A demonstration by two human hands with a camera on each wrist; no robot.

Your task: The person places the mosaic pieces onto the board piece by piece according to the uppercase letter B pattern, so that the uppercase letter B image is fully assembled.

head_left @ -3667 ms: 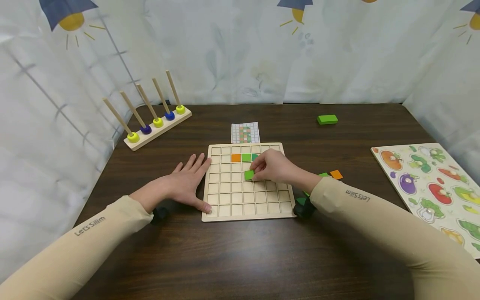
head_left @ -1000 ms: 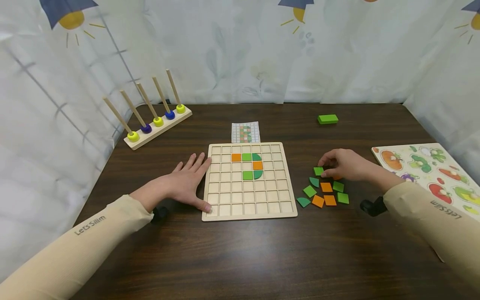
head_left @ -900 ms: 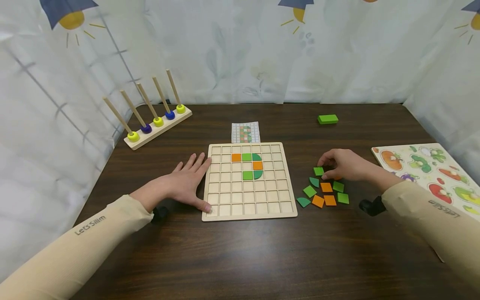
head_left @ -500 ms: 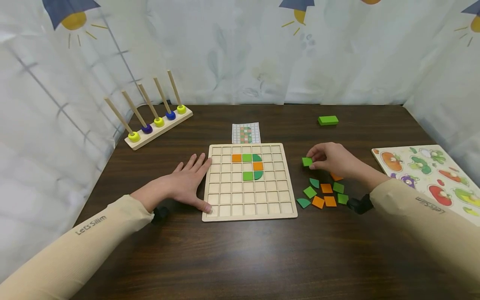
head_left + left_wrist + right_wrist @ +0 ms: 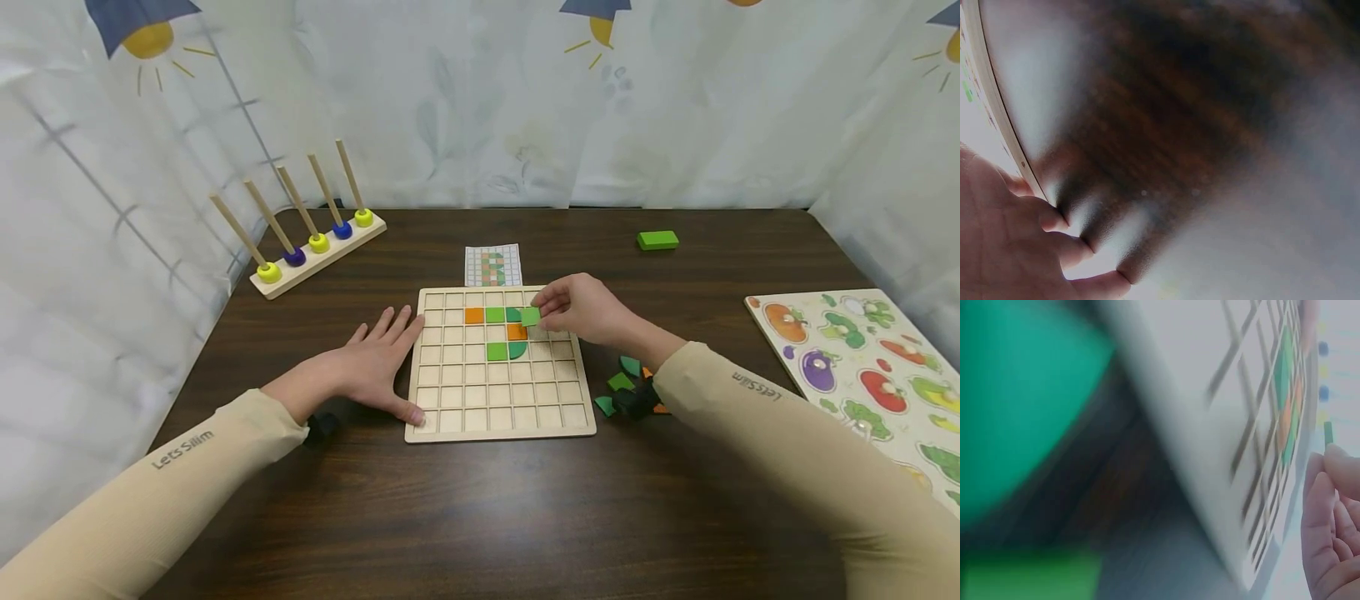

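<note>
My right hand (image 5: 587, 308) pinches a light green square tile (image 5: 530, 317) over the upper part of a wooden grid board (image 5: 465, 412). In the right wrist view the same tile (image 5: 1328, 433) stands edge-on at the fingertips. My left hand (image 5: 375, 367) lies spread at the board's left edge, thumb on the lower left corner. Set in the board are an orange square (image 5: 474, 316), a green square (image 5: 495, 315), a dark green quarter circle (image 5: 513, 314), a second orange square (image 5: 516, 332), another green square (image 5: 497, 352) and another quarter circle (image 5: 517, 350).
Loose tiles (image 5: 620, 382) lie right of the board, partly hidden by the right wrist. A printed pattern card (image 5: 492, 267) touches the board's far edge. Around them are a peg stand (image 5: 322, 260), a green block (image 5: 657, 241) and a vegetable puzzle board (image 5: 843, 350).
My right hand first let go of a green square on the board, then took another from the loose tiles and carried it left over the grid. The left hand stayed still.
</note>
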